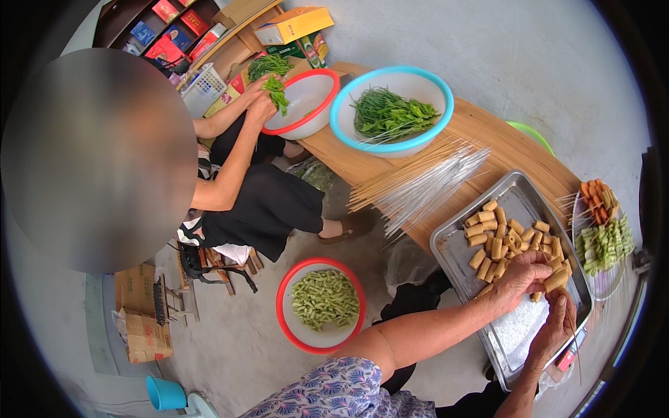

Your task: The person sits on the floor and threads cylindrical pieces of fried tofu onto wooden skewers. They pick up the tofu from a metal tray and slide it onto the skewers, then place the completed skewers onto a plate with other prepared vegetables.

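A grey metal tray rests partly on the wooden table and holds a pile of short golden-brown food rolls. Over the tray's near right part, my left hand pinches a roll at a thin skewer. Just below it, my right hand is closed around the skewer, whose long end trails down past the palm. At least one roll sits at the skewer's upper end, between both hands; the fingers hide part of it. Bamboo skewers and shiny metal skewers lie in a heap left of the tray.
Leafy greens fill a blue-rimmed basin. Another person's hands hold greens beside a red-rimmed basin. A red-rimmed basin of cut green pieces stands on the floor. Right of the tray, a round plate bears skewered orange and green food.
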{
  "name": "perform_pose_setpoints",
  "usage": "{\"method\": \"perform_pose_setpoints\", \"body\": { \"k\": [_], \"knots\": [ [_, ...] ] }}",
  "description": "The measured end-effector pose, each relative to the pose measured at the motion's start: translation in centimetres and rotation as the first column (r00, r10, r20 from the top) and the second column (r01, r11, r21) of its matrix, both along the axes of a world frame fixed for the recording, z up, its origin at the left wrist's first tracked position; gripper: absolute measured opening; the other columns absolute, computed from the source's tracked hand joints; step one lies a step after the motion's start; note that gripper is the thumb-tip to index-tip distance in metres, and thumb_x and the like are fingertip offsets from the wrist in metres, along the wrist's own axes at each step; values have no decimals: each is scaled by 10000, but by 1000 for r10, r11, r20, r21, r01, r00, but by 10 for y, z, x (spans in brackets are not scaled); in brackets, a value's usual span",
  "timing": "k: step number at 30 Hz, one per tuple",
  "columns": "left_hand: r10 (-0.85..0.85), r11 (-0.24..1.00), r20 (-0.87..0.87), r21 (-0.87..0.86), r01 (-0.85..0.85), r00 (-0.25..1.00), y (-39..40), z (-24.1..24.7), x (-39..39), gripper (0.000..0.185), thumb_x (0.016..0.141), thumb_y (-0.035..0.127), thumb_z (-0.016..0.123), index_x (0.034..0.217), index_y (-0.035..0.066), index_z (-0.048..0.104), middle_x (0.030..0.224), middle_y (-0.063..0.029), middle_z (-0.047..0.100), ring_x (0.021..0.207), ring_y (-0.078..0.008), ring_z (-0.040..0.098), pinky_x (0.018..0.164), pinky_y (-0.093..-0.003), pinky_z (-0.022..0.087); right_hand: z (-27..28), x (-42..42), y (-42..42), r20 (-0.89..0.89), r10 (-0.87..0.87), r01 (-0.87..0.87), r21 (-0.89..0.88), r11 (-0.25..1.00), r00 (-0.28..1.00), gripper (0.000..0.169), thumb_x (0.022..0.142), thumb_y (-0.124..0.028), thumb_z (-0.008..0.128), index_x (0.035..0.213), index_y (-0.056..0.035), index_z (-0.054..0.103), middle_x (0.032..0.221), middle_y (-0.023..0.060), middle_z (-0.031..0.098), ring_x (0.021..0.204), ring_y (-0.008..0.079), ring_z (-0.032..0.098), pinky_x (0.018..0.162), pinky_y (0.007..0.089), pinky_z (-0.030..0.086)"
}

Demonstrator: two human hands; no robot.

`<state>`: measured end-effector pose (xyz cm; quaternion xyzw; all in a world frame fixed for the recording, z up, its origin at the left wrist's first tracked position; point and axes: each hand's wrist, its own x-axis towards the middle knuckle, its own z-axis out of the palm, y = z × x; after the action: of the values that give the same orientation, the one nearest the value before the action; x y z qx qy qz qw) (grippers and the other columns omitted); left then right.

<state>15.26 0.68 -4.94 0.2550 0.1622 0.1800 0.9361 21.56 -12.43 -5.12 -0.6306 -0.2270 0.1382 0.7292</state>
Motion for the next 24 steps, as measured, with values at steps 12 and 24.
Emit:
{"method": "perform_pose_setpoints", "body": {
  "k": [12, 24],
  "knots": [
    [48, 999, 11, -14, -48, 999, 6, -1, -6, 229, 830, 252, 588, 912, 39, 569, 831, -39, 617, 737, -93, 601, 605, -228, 506, 5, -7, 6, -46, 85, -84, 7, 996, 995, 309, 894, -214, 539, 1047, 54, 563, 896, 119, 622, 844, 175, 589, 823, 296, 459],
    [-13, 996, -127, -85, 2, 992, 2, 6, -5, 190, 819, 144, 610, 951, 7, 603, 885, -73, 648, 776, -145, 633, 720, -290, 525, 4, -6, 14, -34, -30, 30, 6, 1000, 999, 187, 836, -120, 603, 938, 36, 620, 865, 68, 628, 807, 138, 563, 783, 268, 429]
  ]
}}
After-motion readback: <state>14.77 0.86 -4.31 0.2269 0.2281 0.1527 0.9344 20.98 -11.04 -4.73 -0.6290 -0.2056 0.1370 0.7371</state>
